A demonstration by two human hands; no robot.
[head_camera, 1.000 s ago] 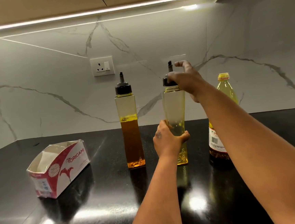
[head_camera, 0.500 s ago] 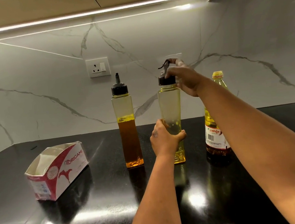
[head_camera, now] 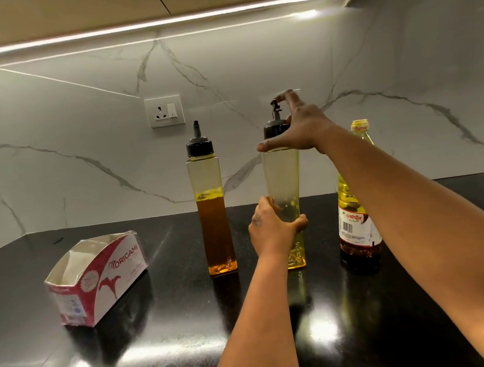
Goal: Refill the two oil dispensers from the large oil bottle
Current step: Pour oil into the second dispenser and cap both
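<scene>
Two tall square oil dispensers with black spout caps stand on the black counter [head_camera: 159, 322]. The left dispenser [head_camera: 213, 215] is about half full of amber oil. The right dispenser [head_camera: 282, 179] looks nearly empty, with a little yellow oil at its base. My left hand [head_camera: 274, 230] grips its lower body. My right hand [head_camera: 300, 125] holds its black cap [head_camera: 272, 129], thumb under the cap's rim and a finger at the spout tip. The large oil bottle [head_camera: 354, 211], yellow cap on, stands to the right, partly behind my right forearm.
An open red-and-white Origami carton [head_camera: 97, 278] lies on the counter at the left. A marble backsplash with a wall socket [head_camera: 164, 111] rises behind the bottles. Cabinets with a light strip hang overhead.
My right hand has shifted around the right dispenser's cap, thumb now spread beneath its rim. The left hand keeps its hold on the body. The camera view moved slightly.
</scene>
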